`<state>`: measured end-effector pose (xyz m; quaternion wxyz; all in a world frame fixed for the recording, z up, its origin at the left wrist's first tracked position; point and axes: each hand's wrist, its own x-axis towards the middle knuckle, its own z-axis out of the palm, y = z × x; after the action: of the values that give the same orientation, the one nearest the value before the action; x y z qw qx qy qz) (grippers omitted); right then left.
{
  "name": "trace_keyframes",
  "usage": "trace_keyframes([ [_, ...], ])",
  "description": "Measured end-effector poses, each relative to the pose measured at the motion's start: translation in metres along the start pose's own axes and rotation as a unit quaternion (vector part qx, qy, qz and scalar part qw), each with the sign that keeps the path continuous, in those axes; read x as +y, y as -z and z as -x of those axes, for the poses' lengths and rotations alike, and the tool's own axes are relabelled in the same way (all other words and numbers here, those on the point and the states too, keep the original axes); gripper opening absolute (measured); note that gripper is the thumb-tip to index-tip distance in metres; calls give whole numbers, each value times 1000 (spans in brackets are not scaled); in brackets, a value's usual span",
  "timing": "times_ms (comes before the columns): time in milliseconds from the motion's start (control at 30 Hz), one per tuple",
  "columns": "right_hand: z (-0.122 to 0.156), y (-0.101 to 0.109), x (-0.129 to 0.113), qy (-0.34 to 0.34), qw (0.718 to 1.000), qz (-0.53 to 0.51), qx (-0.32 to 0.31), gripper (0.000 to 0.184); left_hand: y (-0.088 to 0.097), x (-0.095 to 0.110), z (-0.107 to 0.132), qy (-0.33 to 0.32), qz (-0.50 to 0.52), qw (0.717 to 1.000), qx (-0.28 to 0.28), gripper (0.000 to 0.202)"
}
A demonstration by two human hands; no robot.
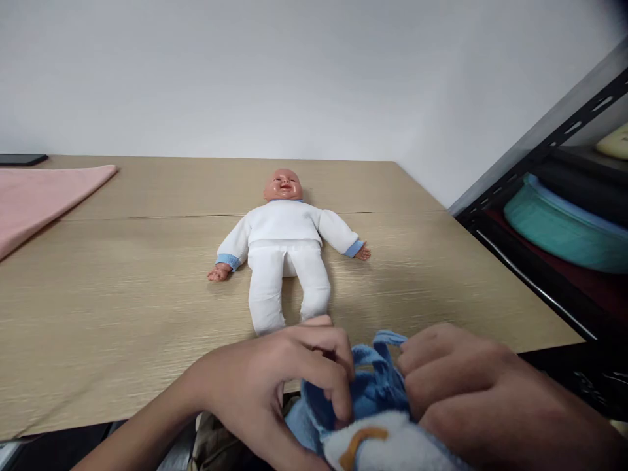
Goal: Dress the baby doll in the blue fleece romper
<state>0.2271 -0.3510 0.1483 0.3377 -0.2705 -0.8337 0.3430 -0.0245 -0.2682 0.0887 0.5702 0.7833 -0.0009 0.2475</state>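
A baby doll in a white suit with blue cuffs lies on its back on the light wooden table, head toward the wall. At the table's near edge, my left hand and my right hand both grip a blue fleece garment with a white patch and an orange detail. The fingers of each hand are curled into the fabric, bunching it between them. The doll's feet lie just beyond my left fingers.
A pink cloth lies at the table's far left, with a dark phone behind it. On the right stands a black metal shelf holding a teal tub. A white wall is behind.
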Motion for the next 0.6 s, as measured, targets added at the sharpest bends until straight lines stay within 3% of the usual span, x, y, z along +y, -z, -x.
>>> trace_keyframes([
  [133, -17, 21, 11, -45, 997, -61, 4, 37, 8, 9, 1, -7, -41, 999, 15, 40],
  [267, -27, 28, 17, -85, 992, -87, 26, 31, 19, 17, 6, 71, -63, 995, 35, 47],
  [467, -50, 33, 18, -101, 994, 9, -36, 25, 28, 29, 14, 200, 33, 972, 119, 66],
  [600, -63, 35, 40, -169, 980, 9, -103, 28, 41, 34, 20, 255, -16, 964, 80, 70],
])
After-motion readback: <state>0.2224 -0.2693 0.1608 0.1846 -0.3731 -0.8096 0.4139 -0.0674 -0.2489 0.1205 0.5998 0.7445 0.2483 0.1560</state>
